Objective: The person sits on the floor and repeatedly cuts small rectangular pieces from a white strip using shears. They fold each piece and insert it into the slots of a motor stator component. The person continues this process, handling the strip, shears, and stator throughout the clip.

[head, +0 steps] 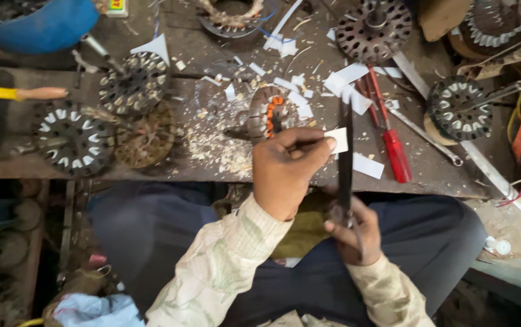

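Paper slip point(337, 140) — small, white, rectangular — is pinched at the fingertips of the left hand point(285, 169), fingers closed around it, held above the near edge of the workbench point(212, 163). Slip sits just at the blade of the long dark scissors point(346, 151), which are gripped at the handles by the right hand point(352, 233), fingers curled shut around them; blades point away from the body, upright in the view. Whether blade and slip touch cannot be told. Left hand is positioned above and left of the right one. A wound stator with orange windings point(266, 115) lies just beyond the left hand, amid scattered white paper offcuts point(291, 85). A red-handled screwdriver point(391, 142) lies to the right of the scissors on the bench.
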